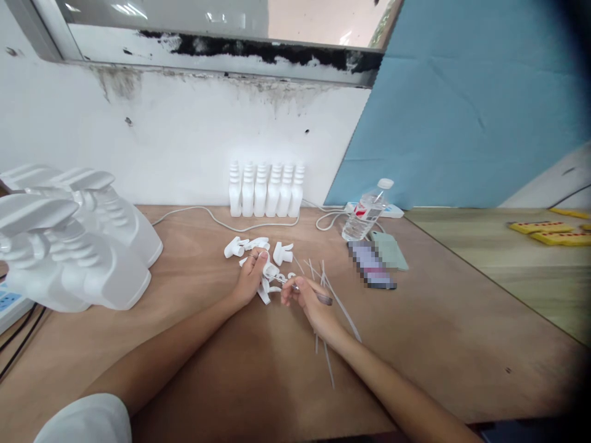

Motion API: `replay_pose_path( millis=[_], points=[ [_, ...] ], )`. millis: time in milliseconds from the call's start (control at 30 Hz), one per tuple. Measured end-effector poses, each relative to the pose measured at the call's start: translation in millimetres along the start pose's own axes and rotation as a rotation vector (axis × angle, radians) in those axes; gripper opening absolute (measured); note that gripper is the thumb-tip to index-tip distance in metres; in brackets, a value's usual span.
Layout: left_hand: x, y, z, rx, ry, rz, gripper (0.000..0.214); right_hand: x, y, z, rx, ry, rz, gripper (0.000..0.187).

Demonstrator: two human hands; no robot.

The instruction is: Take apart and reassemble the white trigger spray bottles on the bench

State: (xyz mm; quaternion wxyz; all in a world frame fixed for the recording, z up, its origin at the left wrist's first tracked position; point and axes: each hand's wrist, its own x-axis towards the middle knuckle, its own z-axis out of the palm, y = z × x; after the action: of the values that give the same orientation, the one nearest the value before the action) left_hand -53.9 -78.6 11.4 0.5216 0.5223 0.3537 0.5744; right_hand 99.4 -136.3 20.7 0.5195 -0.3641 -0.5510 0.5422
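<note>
My left hand (pixel 252 277) is closed on a white trigger spray head (pixel 270 269) near the middle of the table. In the closed fingers of my right hand (pixel 307 301) is a slim screwdriver-like tool (pixel 324 299) with a dark handle. Its thin metal shaft points left to the spray head; the tip cannot be made out. Behind and around the hands lie more white spray heads (pixel 282 253) and small white parts. Several thin white tubes (pixel 339 301) are scattered beside and under my right forearm.
A row of white bottles (pixel 261 194) stands against the wall. Large white spray bottles (pixel 106 246) stand at the left. On the right are a clear water bottle (pixel 362 215), a phone (pixel 369 264), a pale green flat item (pixel 390 249) and a power strip (pixel 392 211). A white cable (pixel 203 209) runs along the back.
</note>
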Motion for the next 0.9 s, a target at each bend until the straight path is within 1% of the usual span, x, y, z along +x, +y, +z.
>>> replay_pose_path(
  millis=[200, 300, 367, 400, 433, 467, 567, 633, 700, 733, 867, 900],
  points=[
    [2.1, -2.7, -0.5, -0.018, 0.040, -0.050, 0.040, -4.7, -9.8, 1.4, -0.327, -0.071, -0.158, 0.034],
    [3.0, -4.7, 0.1, -0.038, 0.083, -0.087, 0.040, -7.2, -12.8, 3.9, -0.409, -0.169, -0.246, 0.026],
    [3.1, -4.7, 0.6, -0.041, 0.090, -0.096, 0.040, -8.3, -13.2, 4.2, -0.435, -0.238, -0.265, 0.022],
    [2.8, -4.3, 0.9, -0.036, 0.081, -0.089, 0.040, -8.5, -13.3, 3.5, -0.441, -0.250, -0.252, 0.022],
    [2.4, -3.8, 1.2, -0.032, 0.071, -0.083, 0.040, -8.4, -13.5, 2.1, -0.439, -0.237, -0.228, 0.024],
    [1.8, -3.3, 1.6, -0.029, 0.051, -0.075, 0.040, -8.1, -14.0, 0.2, -0.433, -0.198, -0.199, 0.027],
    [-0.5, -2.7, 3.4, -0.024, -0.044, -0.057, 0.039, -5.4, -16.6, -7.4, -0.376, -0.030, -0.100, 0.039],
    [-2.2, -3.4, 4.7, -0.004, -0.102, -0.045, 0.037, -3.5, -18.9, -11.4, -0.310, 0.030, -0.051, 0.045],
    [-3.8, -4.4, 5.6, 0.035, -0.123, -0.030, 0.035, -3.2, -21.3, -13.1, -0.270, 0.021, -0.033, 0.046],
    [-4.5, -4.8, 5.7, 0.055, -0.128, -0.020, 0.034, -3.9, -22.6, -13.3, -0.289, 0.000, -0.044, 0.046],
    [-6.4, -4.9, 4.3, 0.127, -0.141, 0.016, 0.032, -9.0, -25.6, -12.5, -0.535, -0.138, -0.177, 0.045],
    [-6.8, -4.9, 3.7, 0.148, -0.137, 0.029, 0.032, -9.5, -25.1, -12.1, -0.561, -0.160, -0.199, 0.044]
  ],
)
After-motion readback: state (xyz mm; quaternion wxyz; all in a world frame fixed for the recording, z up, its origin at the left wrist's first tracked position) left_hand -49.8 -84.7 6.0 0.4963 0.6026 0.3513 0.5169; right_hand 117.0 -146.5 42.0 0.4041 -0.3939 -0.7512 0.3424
